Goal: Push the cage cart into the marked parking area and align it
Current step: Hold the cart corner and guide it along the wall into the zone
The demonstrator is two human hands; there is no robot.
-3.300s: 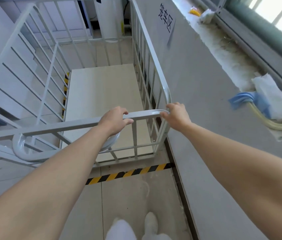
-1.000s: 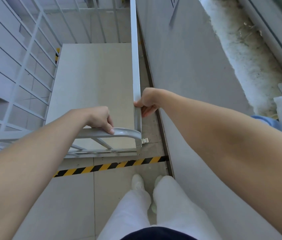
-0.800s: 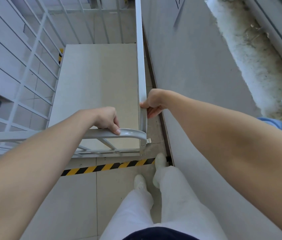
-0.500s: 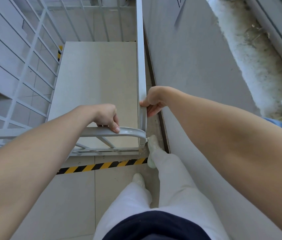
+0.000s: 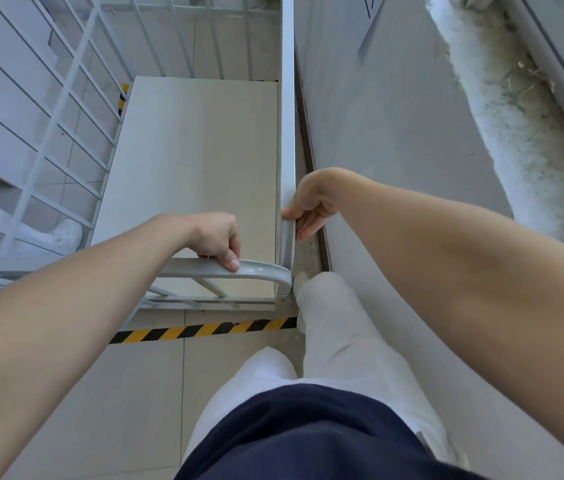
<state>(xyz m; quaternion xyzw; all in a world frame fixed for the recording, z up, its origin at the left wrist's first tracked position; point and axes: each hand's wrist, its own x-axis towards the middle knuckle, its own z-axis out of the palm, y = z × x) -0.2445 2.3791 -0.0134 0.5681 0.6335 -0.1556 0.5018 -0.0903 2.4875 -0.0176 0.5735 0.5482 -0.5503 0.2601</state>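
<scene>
1. Against the grey wall (image 5: 395,140) on the right stands one cage cart (image 5: 201,161), its right side rail running close along the wall's base with only a thin strip of floor between them.
2. Two bare hands hold the cart. One left hand (image 5: 216,239) sits on the curved near rail by the cart's near right corner, its fingers (image 5: 232,263) clenched over the top of the bar.
3. One right hand (image 5: 310,204) grips the near end of the right side rail, fingers (image 5: 303,233) wrapped round its outer edge on the wall side.
4. One yellow-and-black tape line (image 5: 204,331) crosses the tiled floor (image 5: 107,393) just this side of the cart's near edge; the cart's base lies wholly beyond it, with a narrow band of floor showing between frame and tape.
5. A second short piece of the same striped tape (image 5: 122,100) shows through the bars at the cart's left edge, near the far left corner.
6. The cart holds nothing: its pale flat deck is bare from near edge to far edge, fenced by white barred panels on the left and far sides.
7. Two legs in white trousers (image 5: 336,341) stand behind the cart; one white shoe (image 5: 300,279) is tucked at the near right corner, between the cart's frame and the wall, past the tape line.
8. Open floor lies behind and to the left of the person; the right offers no room to shift.
9. One more white shoe (image 5: 66,233) shows beyond the bars on the left.
</scene>
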